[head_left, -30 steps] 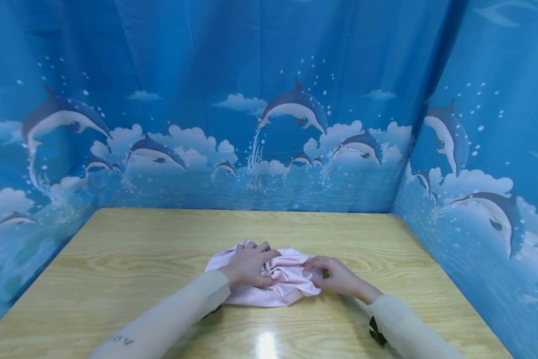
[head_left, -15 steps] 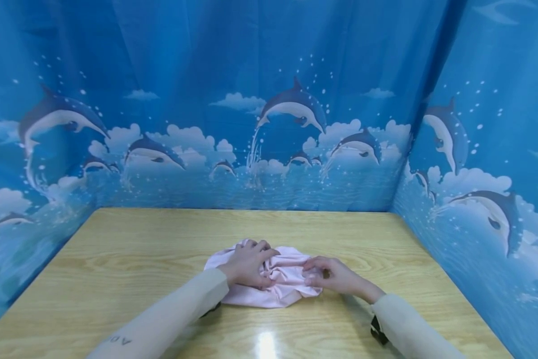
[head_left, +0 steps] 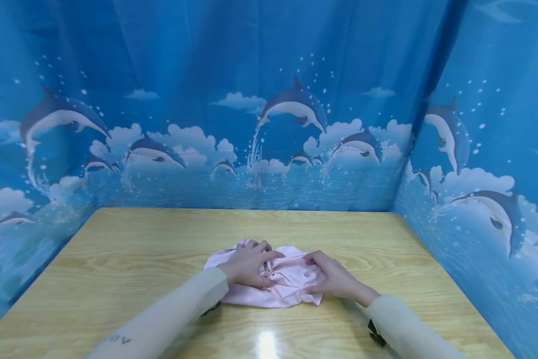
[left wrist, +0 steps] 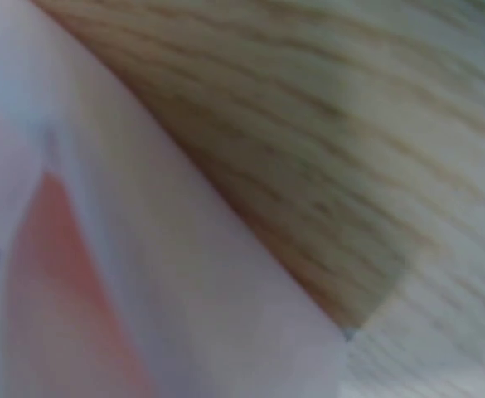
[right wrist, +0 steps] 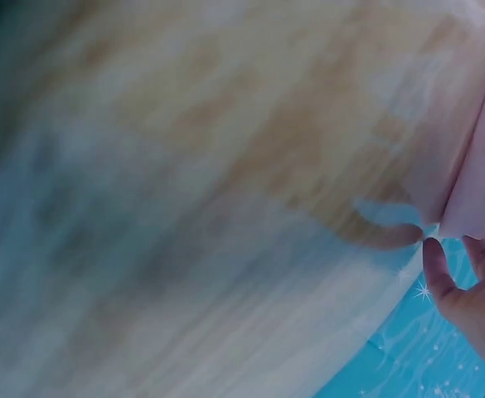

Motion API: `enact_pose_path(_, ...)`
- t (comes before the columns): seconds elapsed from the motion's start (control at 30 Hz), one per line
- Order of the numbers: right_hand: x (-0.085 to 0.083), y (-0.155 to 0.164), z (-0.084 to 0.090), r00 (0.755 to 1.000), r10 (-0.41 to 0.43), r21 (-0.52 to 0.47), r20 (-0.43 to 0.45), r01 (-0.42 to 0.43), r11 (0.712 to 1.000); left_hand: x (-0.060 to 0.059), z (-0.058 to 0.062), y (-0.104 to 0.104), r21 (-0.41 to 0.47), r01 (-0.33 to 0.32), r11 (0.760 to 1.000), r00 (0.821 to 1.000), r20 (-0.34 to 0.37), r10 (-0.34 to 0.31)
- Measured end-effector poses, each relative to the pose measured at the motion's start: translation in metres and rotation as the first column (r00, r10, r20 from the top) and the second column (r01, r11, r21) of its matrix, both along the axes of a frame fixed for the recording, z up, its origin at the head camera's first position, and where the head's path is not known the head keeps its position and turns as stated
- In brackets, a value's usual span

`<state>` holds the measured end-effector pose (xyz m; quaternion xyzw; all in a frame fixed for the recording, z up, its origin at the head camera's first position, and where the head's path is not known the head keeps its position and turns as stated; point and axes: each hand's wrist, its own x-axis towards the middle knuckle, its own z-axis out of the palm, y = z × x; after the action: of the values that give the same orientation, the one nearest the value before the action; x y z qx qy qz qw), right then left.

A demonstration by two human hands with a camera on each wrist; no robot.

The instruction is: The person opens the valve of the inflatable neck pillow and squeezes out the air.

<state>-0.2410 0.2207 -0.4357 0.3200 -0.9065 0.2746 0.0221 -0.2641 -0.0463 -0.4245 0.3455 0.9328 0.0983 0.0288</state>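
Note:
A crumpled pale pink cloth [head_left: 291,286] lies bunched on the table in the head view. My left hand [head_left: 245,265] is on its left part, fingers curled over the folds and thumb toward the middle. A small dark patch shows between that thumb and forefinger; its kind is unclear. At the cloth's right end, my right hand [head_left: 336,279] holds the edge between thumb and fingers. The right wrist view has the right hand [right wrist: 478,303] with fingertips at the hanging edge of the pink cloth [right wrist: 478,162]. Blurred pale fabric [left wrist: 184,274] fills much of the left wrist view.
The wood-grain table [head_left: 138,239] extends around the cloth on all sides. A blue curtain [head_left: 197,89] printed with dolphins stands behind it and along the sides. Light-coloured sleeves [head_left: 165,314] cover both forearms.
My right hand has shifted slightly, its thumb and fingers spreading wider around the cloth's right end, and the folds there have changed shape. The left hand stays almost still.

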Motion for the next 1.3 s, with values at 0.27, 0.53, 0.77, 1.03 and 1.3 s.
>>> enact_pose_path(0.27,0.0002,-0.0028,0.0006,0.999,-0.032,0.022,-0.011,0.032,0.999,0.0012,0.0031,-0.0001,-0.012,0.004,1.000,1.000,-0.003,-0.004)
enact_pose_path(0.53,-0.0023,-0.0011,-0.0038,1.000,0.017,0.017,0.022,-0.017,1.000,0.0014,0.0011,-0.0005,-0.011,0.009,1.000,1.000,-0.023,-0.010)
enact_pose_path(0.77,-0.0048,-0.0006,-0.0051,0.998,0.046,0.044,0.033,-0.047,0.998,0.0014,0.0026,-0.0005,0.001,0.002,1.000,1.000,-0.011,-0.002)
enact_pose_path(1.03,-0.0054,-0.0014,-0.0039,0.996,0.073,0.028,0.052,-0.075,0.997,0.0021,0.0048,-0.0012,0.040,-0.001,0.999,0.999,0.035,0.000)
enact_pose_path(1.3,-0.0075,-0.0028,-0.0041,0.994,0.111,0.029,-0.017,-0.110,0.993,0.0019,0.0040,-0.0018,0.062,-0.006,0.998,0.999,0.044,0.003)
